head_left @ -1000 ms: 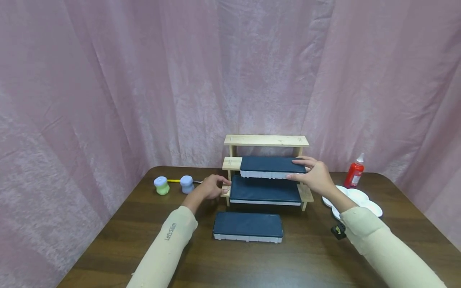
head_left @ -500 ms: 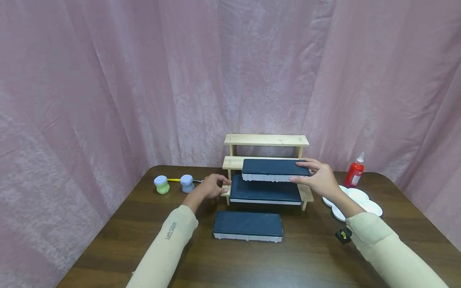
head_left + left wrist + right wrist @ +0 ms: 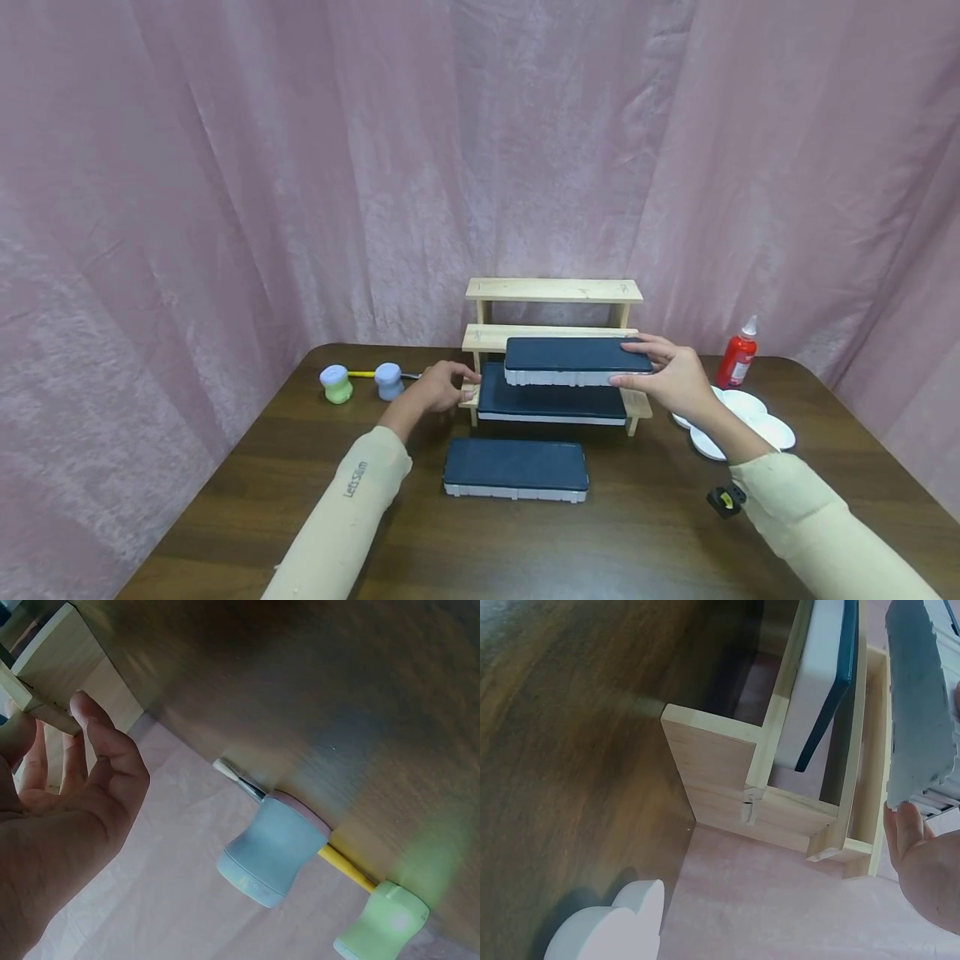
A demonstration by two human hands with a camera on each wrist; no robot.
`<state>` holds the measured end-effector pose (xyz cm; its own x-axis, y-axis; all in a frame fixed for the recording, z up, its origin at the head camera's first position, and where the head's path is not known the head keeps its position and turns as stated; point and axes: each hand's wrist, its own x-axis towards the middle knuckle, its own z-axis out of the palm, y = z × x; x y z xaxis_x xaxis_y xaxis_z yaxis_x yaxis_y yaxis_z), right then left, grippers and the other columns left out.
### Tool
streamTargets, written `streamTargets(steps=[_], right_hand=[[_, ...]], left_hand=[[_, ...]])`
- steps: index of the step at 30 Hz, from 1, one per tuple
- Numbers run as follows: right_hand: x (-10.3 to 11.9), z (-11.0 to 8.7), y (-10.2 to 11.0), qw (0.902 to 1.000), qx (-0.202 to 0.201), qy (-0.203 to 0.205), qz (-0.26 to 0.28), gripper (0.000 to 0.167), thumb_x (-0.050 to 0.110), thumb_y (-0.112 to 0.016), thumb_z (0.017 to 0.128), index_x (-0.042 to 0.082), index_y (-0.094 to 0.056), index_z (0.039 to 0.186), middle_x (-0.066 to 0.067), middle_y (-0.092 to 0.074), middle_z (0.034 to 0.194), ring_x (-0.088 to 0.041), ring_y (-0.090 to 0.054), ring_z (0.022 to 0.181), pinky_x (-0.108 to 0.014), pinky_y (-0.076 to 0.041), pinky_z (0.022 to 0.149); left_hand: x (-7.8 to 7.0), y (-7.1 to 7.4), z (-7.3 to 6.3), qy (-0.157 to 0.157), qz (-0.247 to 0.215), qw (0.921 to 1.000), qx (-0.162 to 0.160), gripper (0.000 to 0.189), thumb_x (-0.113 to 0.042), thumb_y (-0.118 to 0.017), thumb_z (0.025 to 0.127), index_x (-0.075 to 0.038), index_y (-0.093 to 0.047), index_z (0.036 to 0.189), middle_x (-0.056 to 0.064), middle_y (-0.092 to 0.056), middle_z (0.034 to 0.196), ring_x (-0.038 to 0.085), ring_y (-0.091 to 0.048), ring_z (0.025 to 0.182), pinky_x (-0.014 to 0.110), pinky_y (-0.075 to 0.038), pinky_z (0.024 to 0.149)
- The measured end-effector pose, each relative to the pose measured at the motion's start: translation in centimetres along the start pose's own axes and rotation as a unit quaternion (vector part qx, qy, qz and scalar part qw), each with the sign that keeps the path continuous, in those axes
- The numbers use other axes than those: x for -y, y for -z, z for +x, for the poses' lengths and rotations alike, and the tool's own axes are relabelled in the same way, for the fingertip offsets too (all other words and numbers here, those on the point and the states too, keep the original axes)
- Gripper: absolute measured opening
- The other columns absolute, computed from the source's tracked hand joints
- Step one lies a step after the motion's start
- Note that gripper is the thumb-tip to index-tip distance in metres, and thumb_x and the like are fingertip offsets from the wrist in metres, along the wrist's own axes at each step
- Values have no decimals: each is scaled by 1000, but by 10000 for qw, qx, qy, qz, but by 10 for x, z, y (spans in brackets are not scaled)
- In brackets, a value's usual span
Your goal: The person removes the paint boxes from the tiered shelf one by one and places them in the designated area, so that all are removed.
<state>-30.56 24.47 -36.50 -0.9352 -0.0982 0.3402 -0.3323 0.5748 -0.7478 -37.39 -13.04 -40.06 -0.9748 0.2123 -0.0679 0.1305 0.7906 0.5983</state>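
Observation:
My right hand (image 3: 673, 379) grips the right end of a flat box (image 3: 573, 354) with a dark blue lid and white base, thumb below and fingers on top. The box hangs in front of the middle step of a three-tier wooden shelf (image 3: 555, 290). In the right wrist view the box's pale underside (image 3: 921, 697) faces the camera. My left hand (image 3: 442, 387) pinches the left end of the lowest step; the left wrist view shows the fingers around that wooden end (image 3: 52, 712). A larger dark blue-lidded box (image 3: 551, 396) lies on the lowest step, partly overlapped by the held one.
Another blue-lidded box (image 3: 516, 467) lies on the table before the shelf. At left stand a green jar (image 3: 337, 387) and a blue jar (image 3: 389, 383), with a yellow-handled brush (image 3: 362, 374) behind. A white flower-shaped palette (image 3: 772, 431) and red bottle (image 3: 737, 358) sit at right.
My right hand has drawn the held box off the middle step, forward and slightly right, baring that step's top. The left hand has stayed on the shelf's end.

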Motion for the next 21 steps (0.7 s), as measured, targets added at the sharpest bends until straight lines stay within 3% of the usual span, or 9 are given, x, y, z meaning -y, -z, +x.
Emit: streamTargets(steps=[3, 14, 17, 21], right_hand=[[-2, -3, 0, 10000, -10, 53, 22, 67, 39, -86, 76, 3, -65, 129, -20, -46, 147, -47, -45, 131, -56, -43, 98], [-2, -19, 8, 9999, 35, 103, 50, 63, 36, -85, 79, 4, -64, 129, -19, -49, 146, -47, -47, 129, -56, -47, 93], [-4, -22, 10, 9999, -13, 111, -45, 63, 37, -84, 79, 4, -65, 129, -19, -50, 145, -48, -51, 125, -49, -54, 86], [-7, -25, 13, 9999, -6, 150, -48, 63, 37, -85, 79, 4, -65, 129, -20, -50, 145, -48, -53, 123, -29, -56, 76]], left_hand=[[0, -1, -1, 34, -28, 10000, 8, 27, -16, -76, 88, -25, -75, 113, 13, -58, 134, 28, -57, 93, 39, -49, 79], [0, -2, 0, -33, 15, 10000, -10, 27, -15, -75, 89, -25, -75, 114, 13, -56, 139, 28, -54, 105, 44, -47, 90], [0, -1, 0, -29, 18, 10000, 10, 27, -16, -75, 89, -26, -74, 114, 13, -55, 139, 28, -54, 105, 43, -47, 88], [-1, 0, 0, 23, 23, 10000, -4, 27, -16, -76, 88, -26, -75, 113, 13, -55, 139, 28, -53, 106, 42, -47, 89]])
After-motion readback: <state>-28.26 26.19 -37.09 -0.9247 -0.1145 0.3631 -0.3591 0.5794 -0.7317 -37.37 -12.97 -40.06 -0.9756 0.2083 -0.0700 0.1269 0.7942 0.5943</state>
